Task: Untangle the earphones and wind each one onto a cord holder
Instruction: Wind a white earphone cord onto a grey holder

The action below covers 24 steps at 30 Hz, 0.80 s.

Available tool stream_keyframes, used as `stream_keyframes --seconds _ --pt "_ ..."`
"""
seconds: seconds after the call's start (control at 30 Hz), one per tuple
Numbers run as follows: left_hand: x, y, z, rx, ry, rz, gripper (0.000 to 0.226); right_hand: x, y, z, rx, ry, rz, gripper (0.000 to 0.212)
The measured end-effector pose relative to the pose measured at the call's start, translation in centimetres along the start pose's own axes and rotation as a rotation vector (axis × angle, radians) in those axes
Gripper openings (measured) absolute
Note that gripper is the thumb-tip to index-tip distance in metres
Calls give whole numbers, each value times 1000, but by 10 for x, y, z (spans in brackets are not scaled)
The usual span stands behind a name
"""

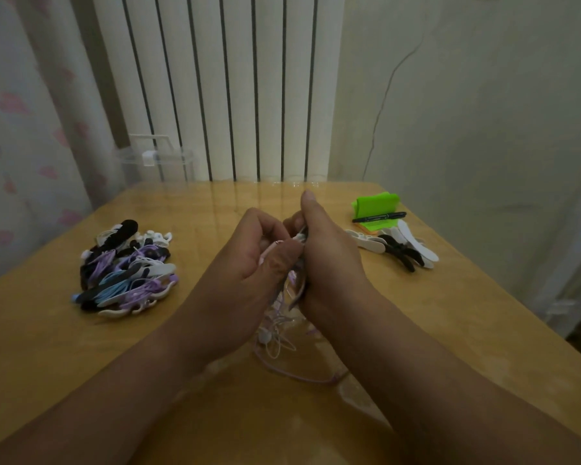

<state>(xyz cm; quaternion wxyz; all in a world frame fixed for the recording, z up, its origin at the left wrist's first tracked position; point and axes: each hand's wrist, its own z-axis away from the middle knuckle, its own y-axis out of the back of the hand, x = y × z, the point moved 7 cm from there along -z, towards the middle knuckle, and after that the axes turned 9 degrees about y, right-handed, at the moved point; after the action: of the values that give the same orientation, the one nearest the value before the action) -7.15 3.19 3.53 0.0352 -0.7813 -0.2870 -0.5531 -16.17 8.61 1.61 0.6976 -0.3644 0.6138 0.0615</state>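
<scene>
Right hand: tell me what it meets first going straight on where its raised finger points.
Likely the white radiator behind the table; ahead of the right hand lies only bare tabletop, though depth is unclear.

I see the left hand [255,256] and right hand [329,260] gripping a pale earphone cord [275,333] above the table [215,414], loops trailing down.

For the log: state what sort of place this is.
Likely a room at home: a wooden table before a white ribbed panel, perhaps a radiator, and a pink-patterned curtain beside it.
</scene>
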Motion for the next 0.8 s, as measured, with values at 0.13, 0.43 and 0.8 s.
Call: stream_keyframes --seconds 0.13,0.43,0.8 --pt "-1 -7 4 -85 5 -102 21 4 5 -3 65 -149 -171 56" --pt "-6 9 4 155 190 98 12 7 -3 -9 -26 -65 -125 29" --pt "-25 33 -2 24 439 455 14 -34 -29 21 -672 842 1003 25"
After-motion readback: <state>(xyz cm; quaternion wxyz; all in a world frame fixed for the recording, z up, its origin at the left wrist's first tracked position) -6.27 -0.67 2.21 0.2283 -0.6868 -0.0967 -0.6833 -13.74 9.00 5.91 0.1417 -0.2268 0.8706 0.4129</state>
